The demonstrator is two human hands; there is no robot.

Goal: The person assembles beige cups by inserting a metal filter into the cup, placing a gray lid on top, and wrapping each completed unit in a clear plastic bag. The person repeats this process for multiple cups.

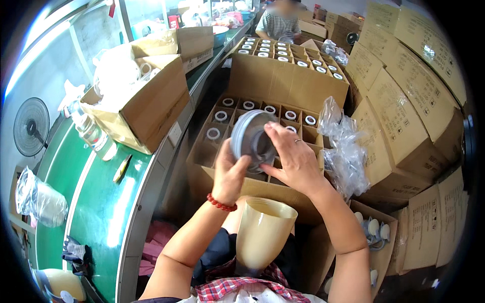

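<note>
Left hand [228, 177] grips grey round part [244, 132] at left; right hand [297, 164] grips right rim.

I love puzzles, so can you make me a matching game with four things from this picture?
1. round grey part
2. tall container
3. bracelet
4. fan

A. red and beaded
B. black, at the picture's far left
C. held by the left hand and right hand
D. cream-coloured, with its open rim facing up

Pairs: 1-C, 2-D, 3-A, 4-B
</note>
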